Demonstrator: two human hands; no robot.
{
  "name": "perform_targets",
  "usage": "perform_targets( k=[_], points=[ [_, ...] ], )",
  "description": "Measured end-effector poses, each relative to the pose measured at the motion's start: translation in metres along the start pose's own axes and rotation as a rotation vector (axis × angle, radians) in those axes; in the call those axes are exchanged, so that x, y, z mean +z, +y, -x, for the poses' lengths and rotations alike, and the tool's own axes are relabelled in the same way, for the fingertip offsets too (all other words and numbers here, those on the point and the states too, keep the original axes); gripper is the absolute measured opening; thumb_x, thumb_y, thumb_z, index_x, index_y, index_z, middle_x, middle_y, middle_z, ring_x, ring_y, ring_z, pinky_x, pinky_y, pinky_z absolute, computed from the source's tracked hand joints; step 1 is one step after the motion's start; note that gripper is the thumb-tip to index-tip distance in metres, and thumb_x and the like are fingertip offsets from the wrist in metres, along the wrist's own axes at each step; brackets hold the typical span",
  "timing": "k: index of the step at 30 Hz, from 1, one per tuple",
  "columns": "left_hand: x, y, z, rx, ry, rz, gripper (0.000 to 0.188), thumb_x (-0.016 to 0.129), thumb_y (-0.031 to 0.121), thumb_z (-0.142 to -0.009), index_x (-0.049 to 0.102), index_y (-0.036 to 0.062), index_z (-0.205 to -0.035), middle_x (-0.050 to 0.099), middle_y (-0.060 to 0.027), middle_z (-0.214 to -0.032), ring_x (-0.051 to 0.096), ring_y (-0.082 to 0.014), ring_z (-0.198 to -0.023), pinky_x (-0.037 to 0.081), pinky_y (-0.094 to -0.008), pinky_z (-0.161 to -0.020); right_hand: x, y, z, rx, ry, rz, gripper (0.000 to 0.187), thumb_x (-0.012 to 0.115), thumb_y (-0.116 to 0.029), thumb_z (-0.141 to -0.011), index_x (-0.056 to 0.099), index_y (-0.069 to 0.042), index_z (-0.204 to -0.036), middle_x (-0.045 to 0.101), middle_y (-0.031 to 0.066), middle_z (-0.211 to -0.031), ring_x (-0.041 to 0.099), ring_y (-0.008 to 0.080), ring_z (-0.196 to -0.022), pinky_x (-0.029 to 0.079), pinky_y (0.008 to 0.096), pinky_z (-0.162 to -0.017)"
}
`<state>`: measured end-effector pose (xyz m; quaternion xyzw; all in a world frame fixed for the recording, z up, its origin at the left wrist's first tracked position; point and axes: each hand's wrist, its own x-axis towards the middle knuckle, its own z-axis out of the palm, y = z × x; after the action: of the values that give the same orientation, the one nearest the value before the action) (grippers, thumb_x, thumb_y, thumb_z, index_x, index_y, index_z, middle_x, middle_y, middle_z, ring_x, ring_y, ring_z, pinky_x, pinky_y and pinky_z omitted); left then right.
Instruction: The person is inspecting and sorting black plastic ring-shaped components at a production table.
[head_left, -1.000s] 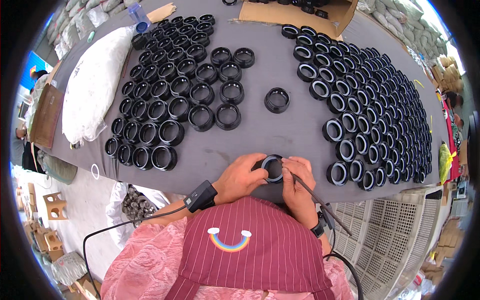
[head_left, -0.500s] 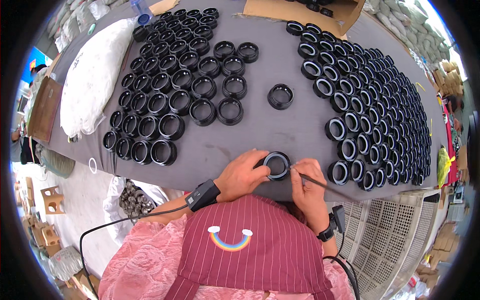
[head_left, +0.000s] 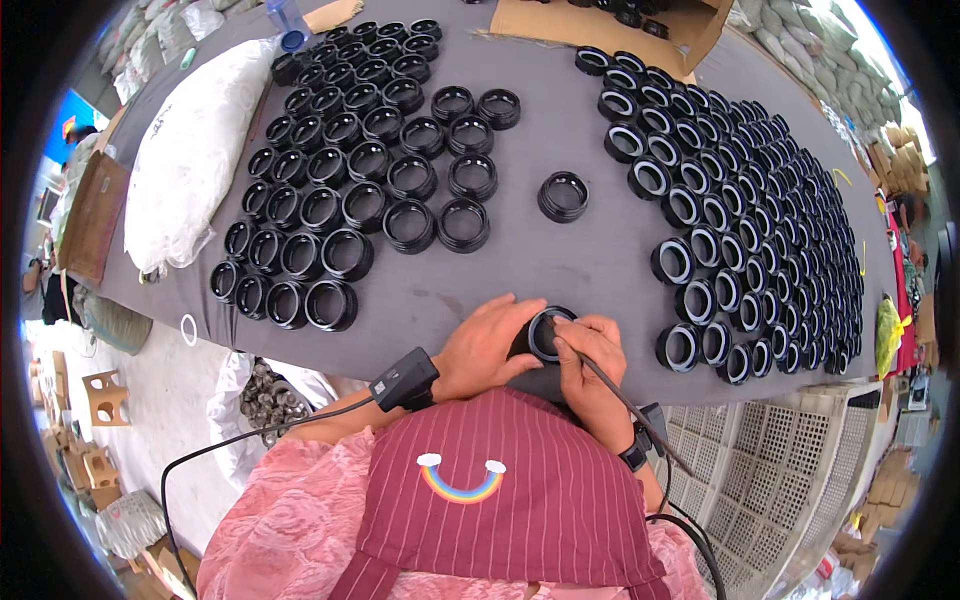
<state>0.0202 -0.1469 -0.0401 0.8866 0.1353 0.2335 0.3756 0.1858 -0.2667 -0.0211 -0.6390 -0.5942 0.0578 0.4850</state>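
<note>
At the table's near edge, my left hand (head_left: 488,346) is closed around the side of a black ring (head_left: 534,338) with a pale inner rim. The ring is tilted, its opening facing my right hand. A thin dark stick-like tool (head_left: 637,412) is pinched in my right hand (head_left: 594,368), its shaft slanting down to the right. My right fingertips are over the ring's right rim; they cover the tool's tip. A single black ring (head_left: 563,197) sits farther back on the grey cloth.
Rows of black rings (head_left: 408,226) stand at left; many with pale rims (head_left: 683,207) fill the right. A white plastic bag (head_left: 185,165) lies far left, a cardboard box (head_left: 600,22) at the back. Plastic crates (head_left: 765,445) stand below right.
My right hand has moved left over the ring, bringing the tool with it. The held ring has tipped more onto its side. My left hand keeps hold of it.
</note>
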Motion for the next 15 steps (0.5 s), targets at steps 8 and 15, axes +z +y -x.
perform_targets(
  k=[8,15],
  points=[
    [0.005,0.007,-0.002,-0.259,0.068,0.226,0.076,0.081,0.025,-0.073,0.046,0.0005,-0.136,0.057,-0.0211,-0.128,0.056,-0.0374,-0.121,0.045,-0.0429,-0.104,0.023,0.024,0.025,0.362,0.262,-0.301,0.012,0.064,0.004,-0.089,0.072,-0.001,-0.097,0.071,0.0103,-0.099,0.064,0.0218,-0.094,0.052,0.0343,-0.084],
    [-0.02,0.016,-0.068,0.091,0.157,-0.171,0.06,0.075,0.021,-0.056,0.051,0.0045,-0.108,0.058,-0.0138,-0.094,0.055,-0.0347,-0.092,0.041,-0.0434,-0.084,0.003,0.068,0.063,0.459,0.42,-0.446,0.024,0.055,-0.021,-0.102,0.062,0.002,-0.104,0.066,0.0116,-0.103,0.064,0.0213,-0.096,0.053,0.0347,-0.086]
  ],
)
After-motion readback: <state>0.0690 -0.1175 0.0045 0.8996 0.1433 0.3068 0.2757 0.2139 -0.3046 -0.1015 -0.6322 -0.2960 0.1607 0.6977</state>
